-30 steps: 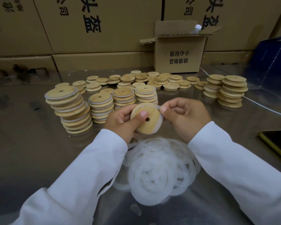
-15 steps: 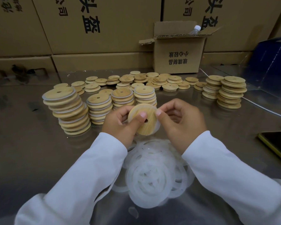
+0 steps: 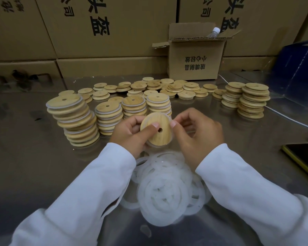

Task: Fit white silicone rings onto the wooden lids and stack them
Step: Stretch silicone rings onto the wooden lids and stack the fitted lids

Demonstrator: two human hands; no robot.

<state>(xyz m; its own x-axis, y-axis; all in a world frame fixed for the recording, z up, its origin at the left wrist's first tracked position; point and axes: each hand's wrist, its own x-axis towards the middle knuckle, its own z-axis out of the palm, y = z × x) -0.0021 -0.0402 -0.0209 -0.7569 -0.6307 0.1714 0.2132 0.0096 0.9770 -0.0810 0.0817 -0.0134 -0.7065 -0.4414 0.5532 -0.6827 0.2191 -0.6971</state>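
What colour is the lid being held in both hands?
The lid is pale wood-grain tan; head view.

Far back, a wall of big cardboard cartons (image 3: 114, 23) printed with black characters. Before it, right of centre, a small open cardboard box (image 3: 194, 63), a clear plastic bottle (image 3: 214, 32) poking out of its top. Far right, a dark blue bag (image 3: 299, 68). White cable (image 3: 290, 118) along the right of the shiny metal table (image 3: 25, 157). Near right, a dark flat device (image 3: 304, 155) with a yellow rim.
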